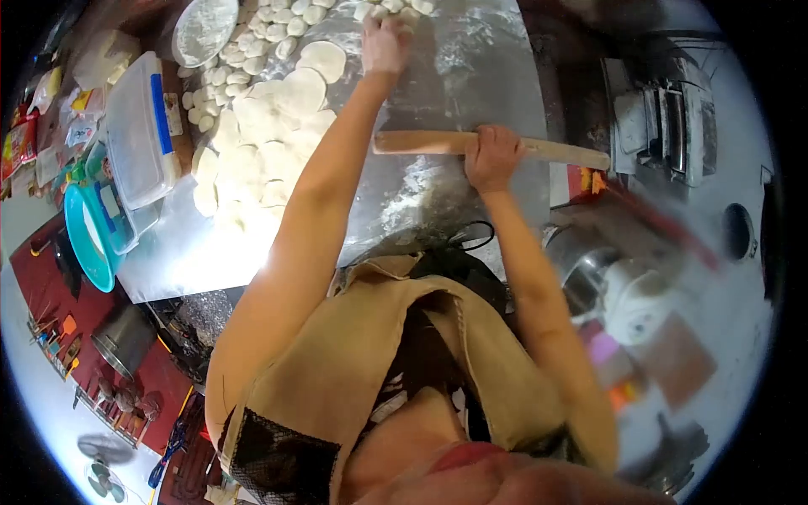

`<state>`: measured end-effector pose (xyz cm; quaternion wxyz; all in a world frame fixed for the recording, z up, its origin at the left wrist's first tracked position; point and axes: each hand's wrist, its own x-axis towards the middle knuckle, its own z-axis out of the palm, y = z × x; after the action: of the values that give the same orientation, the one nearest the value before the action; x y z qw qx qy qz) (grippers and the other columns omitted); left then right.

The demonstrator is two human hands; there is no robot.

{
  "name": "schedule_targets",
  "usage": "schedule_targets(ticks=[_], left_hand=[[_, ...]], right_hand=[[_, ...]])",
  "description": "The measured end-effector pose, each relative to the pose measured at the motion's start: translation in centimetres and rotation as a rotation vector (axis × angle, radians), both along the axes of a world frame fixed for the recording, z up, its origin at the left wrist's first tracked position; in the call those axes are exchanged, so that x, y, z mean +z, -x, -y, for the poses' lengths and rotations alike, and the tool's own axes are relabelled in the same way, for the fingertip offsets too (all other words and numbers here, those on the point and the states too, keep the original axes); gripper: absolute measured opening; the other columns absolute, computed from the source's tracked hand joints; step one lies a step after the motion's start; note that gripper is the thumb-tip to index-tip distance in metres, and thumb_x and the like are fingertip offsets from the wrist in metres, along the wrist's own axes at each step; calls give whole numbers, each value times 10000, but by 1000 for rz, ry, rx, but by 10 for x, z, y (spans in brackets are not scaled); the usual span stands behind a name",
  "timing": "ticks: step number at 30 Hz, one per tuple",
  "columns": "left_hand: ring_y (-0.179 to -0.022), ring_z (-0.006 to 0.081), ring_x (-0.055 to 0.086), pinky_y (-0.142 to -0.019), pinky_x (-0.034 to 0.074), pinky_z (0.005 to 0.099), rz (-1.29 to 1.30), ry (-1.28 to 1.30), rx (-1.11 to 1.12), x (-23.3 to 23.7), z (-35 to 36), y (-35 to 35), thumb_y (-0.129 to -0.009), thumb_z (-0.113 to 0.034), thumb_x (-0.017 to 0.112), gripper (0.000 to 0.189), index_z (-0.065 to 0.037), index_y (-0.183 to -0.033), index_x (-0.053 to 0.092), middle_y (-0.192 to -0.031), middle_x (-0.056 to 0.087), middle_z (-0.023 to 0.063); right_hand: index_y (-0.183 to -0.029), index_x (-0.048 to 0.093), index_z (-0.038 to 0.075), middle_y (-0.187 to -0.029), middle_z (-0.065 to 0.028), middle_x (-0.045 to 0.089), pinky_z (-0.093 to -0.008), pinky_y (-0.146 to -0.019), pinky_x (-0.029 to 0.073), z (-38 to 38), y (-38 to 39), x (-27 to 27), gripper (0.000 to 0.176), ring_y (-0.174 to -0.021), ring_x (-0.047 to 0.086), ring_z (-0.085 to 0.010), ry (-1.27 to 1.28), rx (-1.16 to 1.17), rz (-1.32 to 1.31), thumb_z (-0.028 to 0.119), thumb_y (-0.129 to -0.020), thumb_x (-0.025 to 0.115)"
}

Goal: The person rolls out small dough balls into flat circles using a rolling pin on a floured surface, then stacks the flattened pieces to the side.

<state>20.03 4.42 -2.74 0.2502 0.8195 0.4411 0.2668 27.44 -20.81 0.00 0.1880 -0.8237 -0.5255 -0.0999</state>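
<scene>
My right hand (493, 158) is wrapped around a long wooden rolling pin (425, 142), which lies crosswise over the floured metal table (471, 93). Up at the table's far side, my left hand (386, 44) has its fingers curled down at a row of small dough pieces (423, 7). What sits under those fingertips is mostly hidden. Left of my left forearm, flat round dough wrappers (273, 160) lie overlapping in a broad pile. Beyond them, many more small dough pieces (252, 50) are spread out, dusted with flour.
A white bowl of flour (204, 32) stands at the far left. Beside the wrappers are a clear plastic box with blue clips (139, 130) and a turquoise basin (88, 236). To the right, a metal machine (673, 126) and a steel pot (585, 273) stand off the table.
</scene>
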Motion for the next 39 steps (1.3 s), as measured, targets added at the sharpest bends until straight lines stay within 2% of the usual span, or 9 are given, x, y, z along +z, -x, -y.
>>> schedule_targets(ticks=[4,6,11,13,19,22,31,33,39], left_hand=[[-977,356,594,-842,469,433,-174,400,-496,16,98,42,-813,-352,619,365,-75,-1050,630,-992,637,178],[-914,323,627,-835,478,413,-208,349,-144,45,111,29,-820,-346,619,343,-55,-998,655,-921,661,168],[-768,234,644,-718,506,325,-204,558,-441,37,62,31,-786,-313,674,337,-31,-968,642,-803,664,133],[-680,165,602,-660,495,321,-180,753,-268,33,80,54,-775,-245,693,299,-22,-964,633,-758,651,114],[-729,218,622,-669,491,346,-319,568,-426,28,55,35,-771,-212,671,285,-3,-957,616,-791,646,122],[-732,227,622,-674,490,346,-294,635,-322,29,69,69,-772,-221,657,308,-5,-989,625,-821,653,142],[-760,275,659,-674,500,369,-334,569,-329,18,58,83,-752,-276,667,282,-24,-877,676,-818,665,182],[-811,306,649,-714,504,388,-258,579,-297,5,91,116,-751,-276,660,257,-56,-882,684,-849,664,182],[-823,309,635,-723,497,414,-426,473,-312,25,72,85,-750,-229,632,228,-57,-894,676,-874,658,187]], right_hand=[[-843,600,93,-900,-117,570,-452,-742,402,-20,3,11,204,-892,514,-290,270,-134,-31,279,-776,551],[-849,608,86,-909,-132,576,-454,-692,435,-57,-16,8,196,-904,531,-296,296,-75,-5,260,-807,529],[-852,609,69,-922,-146,590,-471,-684,448,-77,-21,17,231,-901,572,-316,412,-34,-248,255,-871,473],[-836,607,69,-954,-167,597,-502,-760,434,-35,4,12,280,-895,589,-326,-77,21,124,286,-905,443],[-995,614,65,-986,-178,589,-514,-844,371,-96,-10,14,309,-911,556,-380,265,-149,-421,313,-895,459],[-920,603,65,-895,-175,594,-483,-777,426,-40,14,7,293,-858,573,-355,33,52,84,317,-895,455],[-832,627,66,-907,-170,610,-547,-843,386,-79,15,26,324,-858,574,-364,420,66,-213,326,-901,446],[-780,599,72,-879,-163,606,-497,-719,457,-29,34,-2,326,-762,594,-352,-113,44,240,336,-901,450],[-850,604,84,-923,-155,612,-496,-811,412,-101,18,2,304,-828,592,-357,68,-74,-156,339,-901,447]])
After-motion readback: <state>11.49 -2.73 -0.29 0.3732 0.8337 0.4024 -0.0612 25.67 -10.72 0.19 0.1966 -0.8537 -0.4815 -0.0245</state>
